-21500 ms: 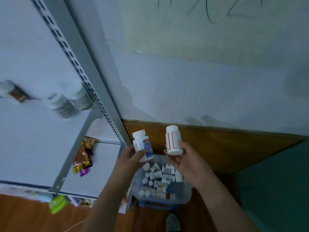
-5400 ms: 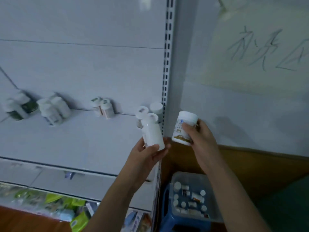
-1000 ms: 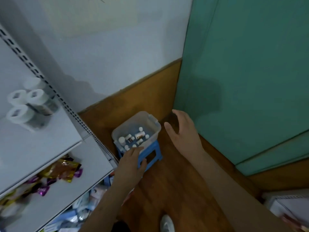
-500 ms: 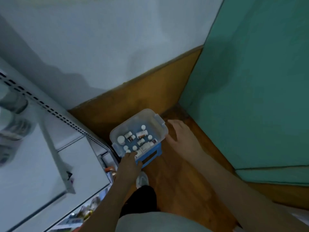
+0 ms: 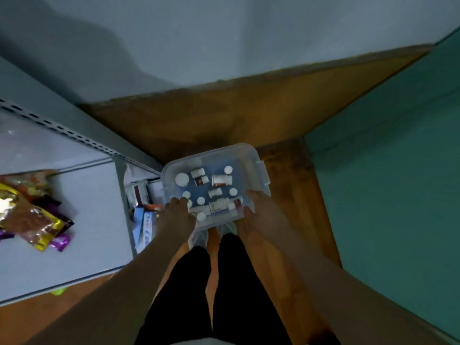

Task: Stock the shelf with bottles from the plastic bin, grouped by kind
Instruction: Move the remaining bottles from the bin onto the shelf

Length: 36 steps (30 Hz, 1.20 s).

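Note:
A clear plastic bin (image 5: 258,168) stands on the floor right below me, with blue showing through its bottom. Inside are several small white bottles, some upright like the wide white-capped one (image 5: 182,179), some lying down like the orange-labelled one (image 5: 220,180). My left hand (image 5: 175,216) reaches over the bin's near left corner, fingertips on the small capped bottles there. My right hand (image 5: 260,210) covers the near right corner, its fingers beside a red-labelled bottle (image 5: 237,202). Whether either hand grips anything is hidden by the fingers.
The white shelf (image 5: 87,220) with its perforated upright lies to the left and carries shiny snack packets (image 5: 32,212). Boxes (image 5: 144,225) sit on a lower level beside the bin. A green wall (image 5: 398,170) closes the right. My legs and shoes (image 5: 199,237) are just behind the bin.
My view has tilted straight down over the bin. Both hands have moved in from beside the bin to its near corners, with fingers now among the bottles.

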{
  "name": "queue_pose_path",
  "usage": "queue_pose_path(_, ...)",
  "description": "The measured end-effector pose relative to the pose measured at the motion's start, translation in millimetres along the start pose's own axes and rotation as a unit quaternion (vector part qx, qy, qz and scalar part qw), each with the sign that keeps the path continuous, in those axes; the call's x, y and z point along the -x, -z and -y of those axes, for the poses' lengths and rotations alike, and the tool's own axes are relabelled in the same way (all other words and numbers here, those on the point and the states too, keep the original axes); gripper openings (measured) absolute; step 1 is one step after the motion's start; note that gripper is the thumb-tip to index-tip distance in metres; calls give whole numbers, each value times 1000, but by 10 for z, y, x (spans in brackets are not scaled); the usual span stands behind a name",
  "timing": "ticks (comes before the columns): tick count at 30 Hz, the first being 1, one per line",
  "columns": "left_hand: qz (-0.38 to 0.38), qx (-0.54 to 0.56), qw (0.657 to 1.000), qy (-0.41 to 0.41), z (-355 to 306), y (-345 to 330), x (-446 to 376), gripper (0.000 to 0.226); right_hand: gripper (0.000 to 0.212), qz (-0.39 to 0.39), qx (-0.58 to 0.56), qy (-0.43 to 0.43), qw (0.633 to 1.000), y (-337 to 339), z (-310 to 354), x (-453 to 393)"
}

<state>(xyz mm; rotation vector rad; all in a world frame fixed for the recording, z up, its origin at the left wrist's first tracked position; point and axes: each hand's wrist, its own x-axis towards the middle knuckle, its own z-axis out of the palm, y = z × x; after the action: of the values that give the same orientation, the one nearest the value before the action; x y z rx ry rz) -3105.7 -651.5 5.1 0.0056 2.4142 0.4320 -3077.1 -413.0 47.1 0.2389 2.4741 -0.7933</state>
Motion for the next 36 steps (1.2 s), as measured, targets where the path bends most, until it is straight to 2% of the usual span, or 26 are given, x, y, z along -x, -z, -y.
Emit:
queue_pose_path(6,-34,-46,998,-1,21,-176,-737,50,51,119,78,48,989,-595,-409,-988)
queue_pose_path(9,-40,-72,996,-24,52,-338,-1148,56,54,173,154,104,967,-895,-596,-1385)
queue_pose_path(11,-34,-148,988,-32,69,-464,-1381,59,53,206,208,138,946,-1076,-693,-1584)
queue_pose_path(13,-13,-229,973,-19,96,-588,-1548,64,47,217,269,180,921,-1246,-754,-1748)
queue_pose_path(16,1,-286,958,33,138,-740,-1684,65,42,213,346,210,889,-1469,-796,-1881)
queue_pose_path(22,31,-281,956,77,216,-884,-1807,56,38,202,366,168,892,-1724,-915,-2019)
queue_pose_path(24,30,-192,976,102,246,-905,-1807,52,40,212,342,163,901,-1710,-921,-2065)
queue_pose_path(26,32,-16,990,138,222,-843,-1763,49,42,204,312,156,915,-1619,-913,-2054)
queue_pose_path(28,24,130,975,177,205,-752,-1676,47,43,183,265,137,937,-1495,-903,-2011)
queue_pose_path(31,12,311,926,216,167,-624,-1442,49,42,165,186,89,965,-1262,-842,-1897)
queue_pose_path(34,-5,466,852,238,117,-507,-1145,62,36,124,81,51,988,-978,-705,-1770)
queue_pose_path(36,-8,554,793,252,11,-363,-892,46,37,108,15,34,993,-744,-522,-1652)
